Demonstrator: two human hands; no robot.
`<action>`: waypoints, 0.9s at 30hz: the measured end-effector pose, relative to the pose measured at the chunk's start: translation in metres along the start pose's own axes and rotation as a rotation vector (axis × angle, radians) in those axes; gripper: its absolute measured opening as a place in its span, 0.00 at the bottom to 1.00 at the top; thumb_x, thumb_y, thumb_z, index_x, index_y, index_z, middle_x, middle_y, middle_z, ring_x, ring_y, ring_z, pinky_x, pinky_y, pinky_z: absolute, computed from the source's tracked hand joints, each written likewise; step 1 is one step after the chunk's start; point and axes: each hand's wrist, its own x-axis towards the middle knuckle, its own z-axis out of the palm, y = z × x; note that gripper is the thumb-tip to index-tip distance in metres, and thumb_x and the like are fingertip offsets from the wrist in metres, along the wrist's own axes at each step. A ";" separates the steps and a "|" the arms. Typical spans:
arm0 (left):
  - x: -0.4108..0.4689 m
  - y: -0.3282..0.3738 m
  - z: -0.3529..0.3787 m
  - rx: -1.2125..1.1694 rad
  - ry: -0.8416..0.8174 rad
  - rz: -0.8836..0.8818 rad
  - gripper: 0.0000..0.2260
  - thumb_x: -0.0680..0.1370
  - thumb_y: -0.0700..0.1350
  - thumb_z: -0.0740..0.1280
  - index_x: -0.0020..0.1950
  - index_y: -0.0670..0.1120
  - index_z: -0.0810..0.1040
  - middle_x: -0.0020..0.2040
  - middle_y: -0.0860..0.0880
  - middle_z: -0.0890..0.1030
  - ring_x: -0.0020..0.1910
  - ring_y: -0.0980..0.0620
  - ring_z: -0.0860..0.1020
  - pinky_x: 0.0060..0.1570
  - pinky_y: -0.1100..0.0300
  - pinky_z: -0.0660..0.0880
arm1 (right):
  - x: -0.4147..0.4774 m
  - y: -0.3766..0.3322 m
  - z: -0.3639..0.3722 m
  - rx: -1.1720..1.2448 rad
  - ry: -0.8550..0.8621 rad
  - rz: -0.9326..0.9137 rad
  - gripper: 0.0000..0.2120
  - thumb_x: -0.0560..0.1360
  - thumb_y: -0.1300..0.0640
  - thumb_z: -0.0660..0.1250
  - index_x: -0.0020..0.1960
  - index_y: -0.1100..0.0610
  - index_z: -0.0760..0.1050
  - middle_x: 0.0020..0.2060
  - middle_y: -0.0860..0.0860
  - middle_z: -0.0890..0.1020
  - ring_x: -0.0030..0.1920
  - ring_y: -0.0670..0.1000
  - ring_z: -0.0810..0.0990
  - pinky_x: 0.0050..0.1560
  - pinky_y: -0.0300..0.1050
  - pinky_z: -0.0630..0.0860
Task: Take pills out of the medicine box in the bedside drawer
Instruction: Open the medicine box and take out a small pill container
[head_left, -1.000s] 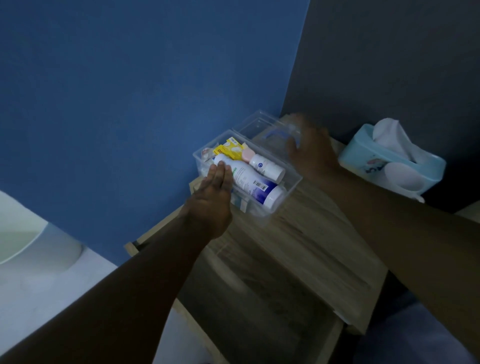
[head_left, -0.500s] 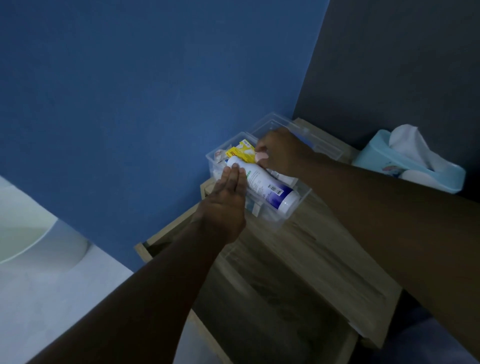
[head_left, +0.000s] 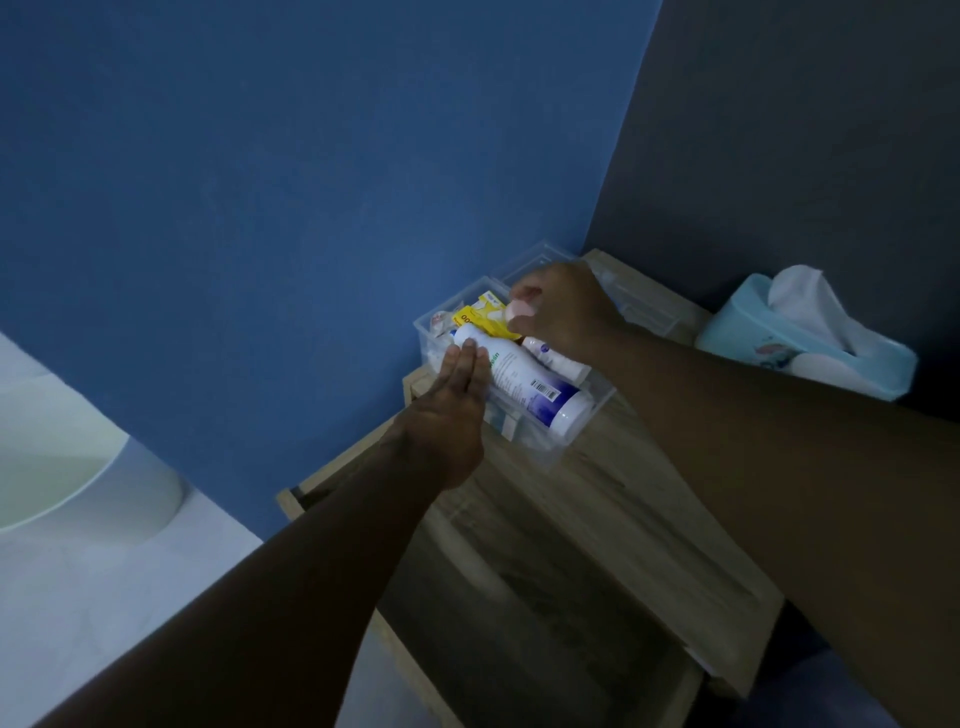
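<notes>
Dim light, blue wall on our left, dark grey wall on the right. We look down on a light wooden bedside table (head_left: 639, 499), with its open drawer (head_left: 524, 613) pulled out below and towards us.

The clear plastic medicine box (head_left: 587, 421) stands on the tabletop, in the back corner near the blue wall, its lid off. The clear plastic lid (head_left: 644, 312) lies just behind it, partly hidden by our right hand.

Inside the box we see a large white bottle with a blue band and barcode (head_left: 524, 382) lying on its side, a smaller white bottle (head_left: 558, 358) beside it, and a yellow carton (head_left: 483, 317) at the far end. Small items in the far left corner are too dim to identify.

Our left hand (head_left: 447, 415) is flat, fingers straight and held together, resting along the near side of the box with fingertips touching the large bottle's far end.

Our right hand (head_left: 563, 312) reaches over the far end of the box, fingers curled and closed around a small pale pink round object (head_left: 519, 309). We cannot tell if this is a pill container or a cap.

A pale blue tissue box with white tissue sticking out (head_left: 810, 343) sits at the back right of the table, well apart from the medicine box.
</notes>
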 end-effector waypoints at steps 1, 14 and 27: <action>-0.001 0.001 -0.003 -0.020 -0.008 0.002 0.38 0.75 0.36 0.60 0.79 0.40 0.40 0.80 0.43 0.39 0.79 0.44 0.39 0.77 0.53 0.47 | -0.008 -0.002 -0.004 0.029 0.016 -0.007 0.17 0.68 0.57 0.78 0.55 0.61 0.84 0.50 0.57 0.86 0.51 0.55 0.83 0.53 0.51 0.80; -0.026 0.083 -0.079 -1.198 0.221 -0.252 0.19 0.81 0.42 0.61 0.72 0.44 0.70 0.63 0.44 0.79 0.61 0.51 0.76 0.67 0.56 0.70 | -0.118 -0.017 -0.110 0.193 0.156 -0.149 0.12 0.67 0.59 0.76 0.51 0.58 0.85 0.44 0.55 0.85 0.45 0.52 0.83 0.51 0.55 0.80; -0.084 0.163 -0.081 -2.018 0.155 -0.112 0.20 0.82 0.49 0.58 0.64 0.34 0.76 0.59 0.40 0.82 0.53 0.50 0.83 0.56 0.61 0.79 | -0.181 -0.049 -0.171 0.077 0.013 -0.351 0.11 0.71 0.56 0.75 0.52 0.57 0.85 0.43 0.52 0.84 0.43 0.50 0.83 0.49 0.51 0.79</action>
